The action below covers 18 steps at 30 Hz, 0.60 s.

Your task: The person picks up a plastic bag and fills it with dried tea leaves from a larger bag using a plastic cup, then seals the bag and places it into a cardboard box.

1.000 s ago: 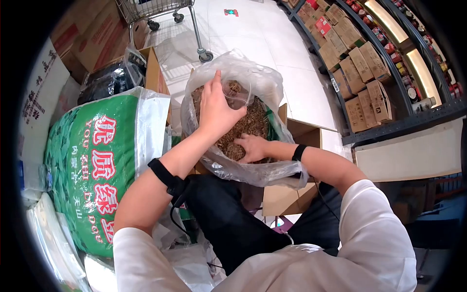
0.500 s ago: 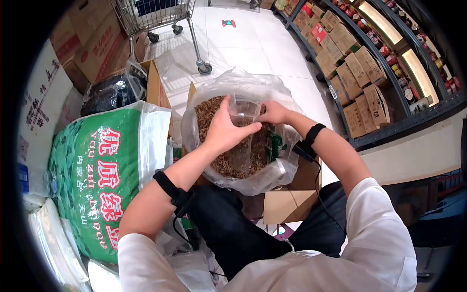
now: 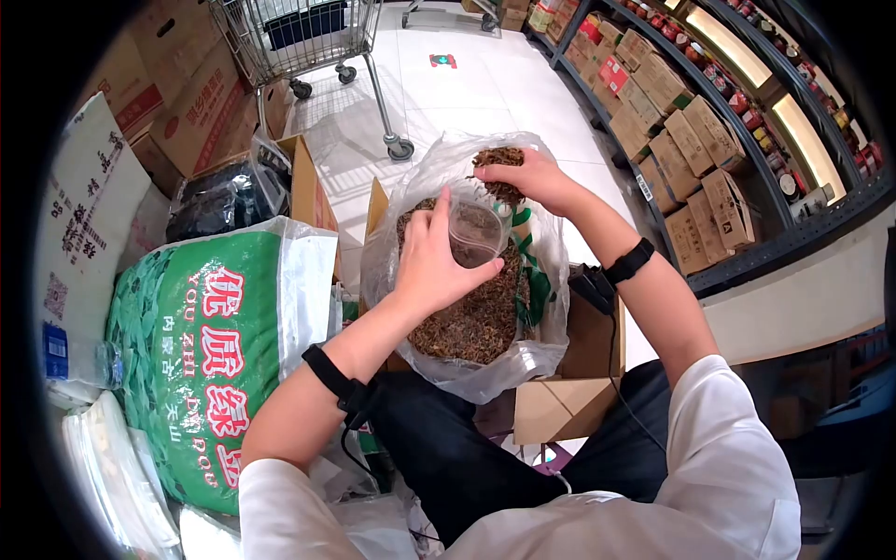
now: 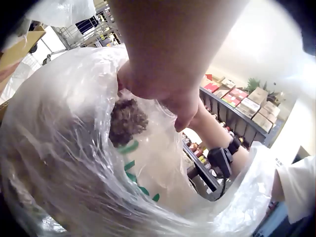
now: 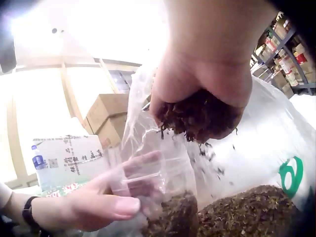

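Note:
My left hand (image 3: pixel 432 266) holds a clear zip bag (image 3: pixel 476 231) by its mouth, thumb on one side and fingers on the other. Brown dried flakes fill the lower part of that bag in the right wrist view. Just beyond it, my right hand (image 3: pixel 549 182) grips a handful of the same flakes (image 3: pixel 499 168), raised above the large bag; loose bits drop from it in the right wrist view. Beneath both hands stands the large translucent plastic bag (image 3: pixel 543 359), mouth wide, with a heap of brown flakes (image 3: pixel 467 331) inside and green print on its wall.
A cardboard box (image 3: pixel 590 341) surrounds the large bag. To the left leans a full green sack (image 3: pixel 168 317), with a black plastic-wrapped bundle (image 3: pixel 229 201) behind it. A shopping cart (image 3: pixel 313 47) stands ahead, and shelves with cartons (image 3: pixel 714 140) line the right.
My right hand went from the heap to the zip bag's mouth, then rose away to the far right with a handful of flakes. The left hand kept its hold on the zip bag.

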Each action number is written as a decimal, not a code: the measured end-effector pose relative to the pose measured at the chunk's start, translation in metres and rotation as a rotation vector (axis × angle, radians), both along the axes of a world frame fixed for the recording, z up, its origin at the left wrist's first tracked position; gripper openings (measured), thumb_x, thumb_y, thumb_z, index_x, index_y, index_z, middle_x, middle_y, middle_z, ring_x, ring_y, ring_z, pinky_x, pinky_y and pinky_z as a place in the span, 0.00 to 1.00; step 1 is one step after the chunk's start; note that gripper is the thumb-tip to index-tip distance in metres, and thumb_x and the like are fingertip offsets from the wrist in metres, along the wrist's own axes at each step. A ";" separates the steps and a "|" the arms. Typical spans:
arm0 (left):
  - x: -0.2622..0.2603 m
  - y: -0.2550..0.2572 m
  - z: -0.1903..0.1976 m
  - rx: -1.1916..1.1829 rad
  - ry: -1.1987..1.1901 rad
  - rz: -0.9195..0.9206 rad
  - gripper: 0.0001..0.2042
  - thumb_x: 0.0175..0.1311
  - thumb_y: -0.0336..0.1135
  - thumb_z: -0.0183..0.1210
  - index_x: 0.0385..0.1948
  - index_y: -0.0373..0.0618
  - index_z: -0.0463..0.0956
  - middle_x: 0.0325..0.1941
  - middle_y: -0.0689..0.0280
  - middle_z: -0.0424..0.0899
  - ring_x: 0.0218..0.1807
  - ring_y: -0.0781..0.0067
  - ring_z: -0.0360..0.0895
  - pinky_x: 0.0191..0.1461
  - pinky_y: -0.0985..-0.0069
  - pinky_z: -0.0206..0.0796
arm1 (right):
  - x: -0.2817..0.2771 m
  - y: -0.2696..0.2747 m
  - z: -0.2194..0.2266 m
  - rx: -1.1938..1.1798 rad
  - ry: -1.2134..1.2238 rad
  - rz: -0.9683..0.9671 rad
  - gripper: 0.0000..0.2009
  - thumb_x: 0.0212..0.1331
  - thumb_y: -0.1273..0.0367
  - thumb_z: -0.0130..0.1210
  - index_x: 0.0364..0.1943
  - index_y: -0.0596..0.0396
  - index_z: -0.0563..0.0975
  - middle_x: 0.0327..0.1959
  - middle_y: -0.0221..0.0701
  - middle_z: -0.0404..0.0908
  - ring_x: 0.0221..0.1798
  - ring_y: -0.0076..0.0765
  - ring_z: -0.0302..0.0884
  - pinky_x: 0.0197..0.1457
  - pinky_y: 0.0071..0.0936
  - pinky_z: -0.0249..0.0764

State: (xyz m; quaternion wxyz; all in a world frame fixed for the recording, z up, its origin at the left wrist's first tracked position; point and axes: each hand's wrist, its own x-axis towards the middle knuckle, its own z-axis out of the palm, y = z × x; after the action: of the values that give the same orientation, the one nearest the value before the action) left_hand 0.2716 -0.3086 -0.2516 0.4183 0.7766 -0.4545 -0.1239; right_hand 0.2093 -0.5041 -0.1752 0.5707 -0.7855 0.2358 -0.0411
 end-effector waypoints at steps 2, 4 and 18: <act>0.005 0.000 0.001 -0.030 -0.147 0.039 0.57 0.41 0.56 0.71 0.72 0.39 0.45 0.55 0.47 0.65 0.60 0.46 0.63 0.66 0.59 0.56 | -0.004 0.010 0.008 0.029 -0.032 -0.025 0.19 0.51 0.61 0.68 0.42 0.59 0.80 0.36 0.27 0.81 0.38 0.22 0.75 0.44 0.23 0.71; 0.009 0.001 0.003 0.011 -0.219 0.076 0.57 0.41 0.55 0.71 0.72 0.39 0.44 0.54 0.49 0.65 0.58 0.49 0.63 0.66 0.60 0.55 | -0.005 0.016 0.013 -0.032 -0.054 0.013 0.21 0.51 0.59 0.68 0.44 0.59 0.79 0.37 0.27 0.81 0.39 0.22 0.75 0.45 0.22 0.71; 0.008 0.001 0.000 0.152 -0.187 0.121 0.61 0.37 0.59 0.73 0.72 0.37 0.43 0.54 0.48 0.65 0.58 0.47 0.63 0.66 0.59 0.56 | -0.008 0.022 0.010 -0.235 0.084 0.172 0.30 0.50 0.56 0.70 0.56 0.52 0.73 0.45 0.31 0.78 0.45 0.24 0.74 0.43 0.24 0.75</act>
State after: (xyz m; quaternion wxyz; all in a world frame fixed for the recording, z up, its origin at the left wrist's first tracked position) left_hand 0.2798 -0.3079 -0.2519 0.3208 0.8402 -0.4332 -0.0594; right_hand 0.2012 -0.4822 -0.1654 0.4660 -0.8652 0.1848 0.0136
